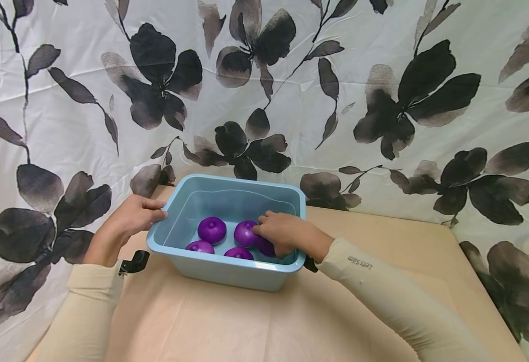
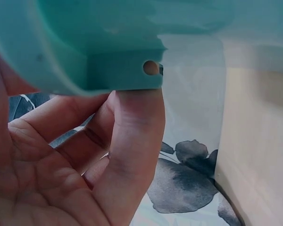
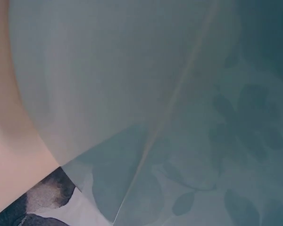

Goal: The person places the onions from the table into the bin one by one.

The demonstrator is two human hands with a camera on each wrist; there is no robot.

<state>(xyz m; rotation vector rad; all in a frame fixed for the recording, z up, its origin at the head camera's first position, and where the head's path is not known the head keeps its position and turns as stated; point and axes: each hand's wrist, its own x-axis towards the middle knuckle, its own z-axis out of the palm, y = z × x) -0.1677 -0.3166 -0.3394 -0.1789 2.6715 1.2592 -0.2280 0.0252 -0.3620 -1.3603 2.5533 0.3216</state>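
A light blue plastic basin (image 1: pixel 228 276) stands on the table and holds several round, glossy purple onions (image 1: pixel 212 230), each with a small nub on top where it shows. At the basin's left end my left hand (image 1: pixel 130 221) pinches the rim. In the left wrist view, fingers (image 2: pixel 137 136) press against the rim's underside (image 2: pixel 118 70), beside a small hole. My right hand (image 1: pixel 289 234) reaches down inside the right end and grips a purple onion (image 1: pixel 266 246), partly hidden under it. Its fingertips are right at another onion (image 1: pixel 244 234). In the right wrist view that hand is out of sight.
The table (image 1: pixel 228 327) has a pale tan cover. Behind it hangs a white cloth (image 1: pixel 300 115) printed with dark flowers. The basin's wall (image 3: pixel 108 70) fills most of the right wrist view.
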